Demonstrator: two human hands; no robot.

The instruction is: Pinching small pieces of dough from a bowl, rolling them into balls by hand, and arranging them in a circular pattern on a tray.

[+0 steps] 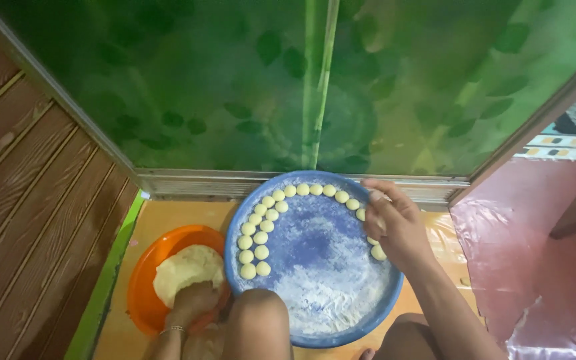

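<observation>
The left hand [191,301] presses curled fingers into the soft, pliable dough [185,269] in the orange bowl [143,273], while the right hand [395,227] seemingly pinches a ball over the floured blue tray [328,313].

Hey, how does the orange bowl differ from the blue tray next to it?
The orange bowl is smaller and looks deeper; the blue tray is wide and shallow. The bowl holds one lump of dough, which the left hand presses; the tray is dusted with flour and carries many small dough balls in rows along its rim, where the right hand reaches. Both are round and sit side by side.
</observation>
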